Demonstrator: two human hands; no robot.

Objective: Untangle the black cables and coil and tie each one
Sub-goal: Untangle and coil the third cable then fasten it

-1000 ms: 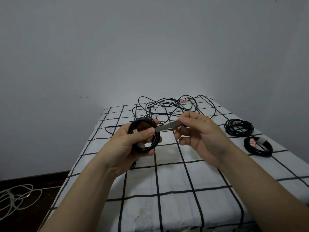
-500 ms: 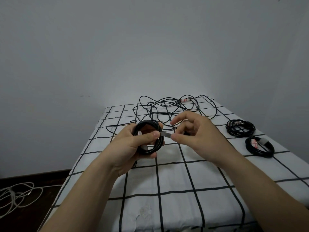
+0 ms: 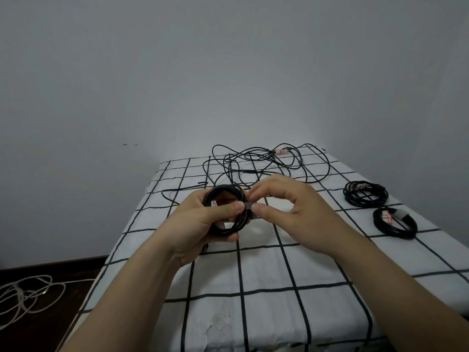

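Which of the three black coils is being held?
The centre coil, gripped by the left hand; the far coil and near coil lie on the cloth.

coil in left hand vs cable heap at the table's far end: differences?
The tight black cable coil is held up, gripped by the left hand; the loose black cable heap lies on the grid-patterned white cloth. The coil is a compact ring; the heap sprawls in crossing loops. The right hand pinches a grey strap at the coil; the heap shows no tie. Both are thin black cable.
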